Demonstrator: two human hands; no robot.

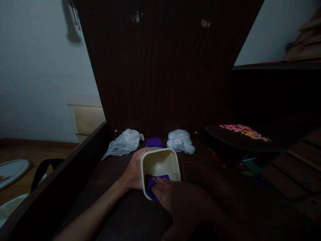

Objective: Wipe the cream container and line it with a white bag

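A cream square plastic container (pixel 160 160) stands on a dark wooden surface (pixel 120 207), tipped toward me. My left hand (pixel 134 170) grips its left wall, fingers wrapped on the outside. My right hand (pixel 173 197) presses a purple cloth (pixel 150 183) against the container's near inner wall, fingers closed on the cloth.
Two crumpled white plastic bags (pixel 124 142) (pixel 180 141) lie behind the container with another purple cloth (pixel 153 142) between them. A dark tray (pixel 240 142) with several coloured beads (pixel 244 131) sits at right. An orange cord (pixel 198 167) loops nearby. A dark wooden panel (pixel 160 67) rises behind.
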